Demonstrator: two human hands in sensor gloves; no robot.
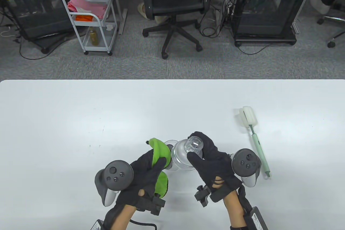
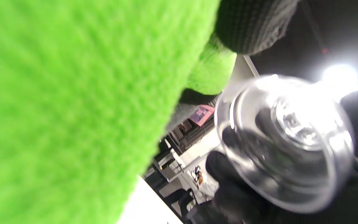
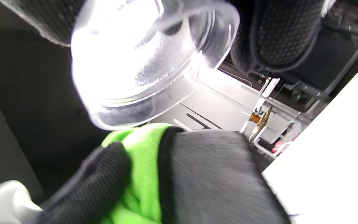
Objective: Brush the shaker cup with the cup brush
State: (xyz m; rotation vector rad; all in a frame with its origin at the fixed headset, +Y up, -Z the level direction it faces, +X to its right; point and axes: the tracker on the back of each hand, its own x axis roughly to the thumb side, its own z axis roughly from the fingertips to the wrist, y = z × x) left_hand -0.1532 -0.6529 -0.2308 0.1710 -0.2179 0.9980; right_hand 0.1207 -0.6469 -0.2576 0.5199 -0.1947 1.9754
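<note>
My right hand [image 1: 198, 149] grips the clear plastic shaker cup [image 1: 184, 155] just above the table, thumb and fingers around its narrow end. My left hand [image 1: 159, 164] holds a bright green cloth [image 1: 159, 150] right against the cup's wide end. The cup brush [image 1: 256, 141], with a white sponge head and pale green handle, lies on the table to the right of my right hand, untouched. The left wrist view shows the cloth [image 2: 73, 109] close up beside the cup [image 2: 284, 143]. The right wrist view shows the cup [image 3: 141, 62] above the cloth [image 3: 141, 174].
The white table [image 1: 80, 122] spreads wide to the left and far side. Beyond its far edge stand an office chair [image 1: 175, 3], a white cart [image 1: 90, 17] and black cabinets [image 1: 265, 9] on the floor.
</note>
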